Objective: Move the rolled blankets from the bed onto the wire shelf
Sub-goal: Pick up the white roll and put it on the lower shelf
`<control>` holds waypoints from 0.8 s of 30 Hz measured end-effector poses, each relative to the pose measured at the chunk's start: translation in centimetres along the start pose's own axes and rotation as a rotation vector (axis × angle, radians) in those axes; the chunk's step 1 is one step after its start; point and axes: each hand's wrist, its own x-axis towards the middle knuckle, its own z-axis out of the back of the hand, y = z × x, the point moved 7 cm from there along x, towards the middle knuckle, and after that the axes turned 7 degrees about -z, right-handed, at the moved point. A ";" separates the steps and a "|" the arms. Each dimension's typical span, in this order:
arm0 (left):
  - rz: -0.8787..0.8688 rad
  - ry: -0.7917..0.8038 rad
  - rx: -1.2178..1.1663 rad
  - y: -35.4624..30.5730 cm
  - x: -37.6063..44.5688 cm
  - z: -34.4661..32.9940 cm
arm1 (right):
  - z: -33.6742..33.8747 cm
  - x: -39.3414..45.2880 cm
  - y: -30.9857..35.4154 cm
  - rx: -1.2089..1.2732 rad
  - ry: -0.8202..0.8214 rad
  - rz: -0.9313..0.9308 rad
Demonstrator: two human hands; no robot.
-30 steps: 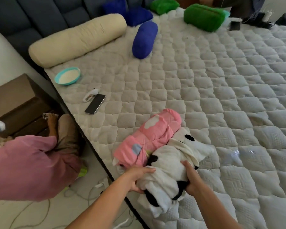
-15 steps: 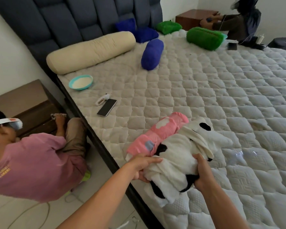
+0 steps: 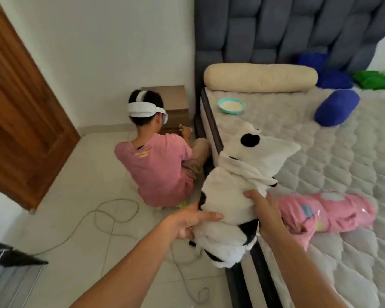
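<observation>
- Your left hand and right hand both grip the white and black blanket, one hand on each side of its lower half, with the fingers curled into the cloth.
- This blanket is a thick, fluffy roll of plush fabric, white with black patches, and a white strip of the same cloth goes around its middle.
- Its long axis runs from near to far. The near end hangs down below your hands, and the far end points up and away from you, a little to the right.
- You hold it in the air over the left edge of the bed, partly above the floor.
- The pink blanket lies on the mattress just right of your right hand. It is a soft roll with pale patches, and its long axis goes left to right.
- The mattress has a grey quilted surface with a wavy pattern.
- Far on the bed lie a long cream bolster, a blue roll and a round teal bowl.
- At the near left corner you can see thin metal wires of the wire shelf.
- A person in a pink shirt sits on the tiled floor to the left of the bed.
</observation>
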 end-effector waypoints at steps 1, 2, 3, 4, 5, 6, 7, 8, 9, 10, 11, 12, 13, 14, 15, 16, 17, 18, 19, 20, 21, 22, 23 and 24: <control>-0.007 -0.013 -0.030 0.8 -1.9 2.3 | -3.1 -0.8 0.0 -0.054 0.065 0.017; -0.011 -0.028 -0.068 1.9 -3.7 4.7 | -6.2 -1.6 -0.3 -0.108 0.131 0.025; -0.018 -0.041 -0.110 2.9 -5.7 7.0 | -9.5 -2.4 -0.8 -0.156 0.204 0.026; -0.026 -0.060 -0.153 3.9 -7.6 9.3 | -12.6 -3.3 -1.4 -0.192 0.273 0.022; -0.034 -0.094 -0.205 5.0 -9.5 11.6 | -15.7 -4.3 -2.0 -0.230 0.343 0.019; -0.043 -0.130 -0.256 5.9 -11.4 13.8 | -18.6 -5.3 -2.7 -0.268 0.403 0.011; -0.045 -0.170 -0.315 7.0 -13.0 15.9 | -21.4 -6.2 -3.5 -0.306 0.456 -0.001; -0.044 -0.208 -0.379 8.2 -14.6 17.8 | -24.3 -7.2 -4.1 -0.342 0.514 -0.008; -0.034 -0.230 -0.450 9.3 -16.1 19.5 | -27.0 -8.3 -4.8 -0.377 0.566 -0.010; -0.016 -0.230 -0.517 10.5 -17.5 20.9 | -29.6 -9.4 -5.3 -0.410 0.622 -0.001; -0.009 -0.203 -0.575 11.4 -19.0 22.1 | -32.2 -10.3 -6.0 -0.444 0.680 0.006; -0.014 -0.178 -0.613 12.1 -20.3 23.3 | -34.8 -11.3 -6.5 -0.478 0.742 0.007; -0.026 -0.173 -0.640 12.8 -21.6 24.5 | -37.2 -12.5 -7.1 -0.514 0.809 0.005; -0.041 -0.199 -0.659 13.4 -22.8 25.9 | -39.7 -13.6 -7.7 -0.554 0.873 0.004; -0.058 -0.260 -0.681 14.0 -24.0 27.4 | -42.1 -14.5 -8.4 -0.595 0.930 0.005; -0.079 -0.355 -0.707 14.5 -25.0 29.1 | -44.4 -15.5 -9.2 -0.641 0.979 0.005; -0.112 -0.469 -0.746 14.9 -25.9 31.0 | -46.8 -16.2 -10.1 -0.669 1.026 0.011; -0.158 -0.593 -0.796 15.2 -26.6 33.0 | -49.0 -17.2 -10.7 -0.678 1.074 0.019; -0.199 -0.722 -0.847 15.5 -27.4 34.9 | -51.2 -18.0 -11.3 -0.671 1.123 0.034; -0.234 -0.834 -0.888 15.8 -28.1 36.8 | -53.3 -18.7 -11.7 -0.662 1.163 0.056; -0.266 -0.925 -0.929 16.0 -28.7 38.4 | -55.4 -19.2 -12.2 -0.675 1.208 0.090; -0.296 -0.987 -0.968 16.1 -29.3 39.9 | -57.4 -19.7 -12.7 -0.701 1.255 0.115; -0.318 -1.023 -1.005 16.3 -29.8 41.0 | -59.2 -20.0 -13.1 -0.738 1.303 0.137; -0.335 -1.056 -1.040 16.6 -30.2 42.1 | -60.7 -20.2 -13.3 -0.782 1.340 0.152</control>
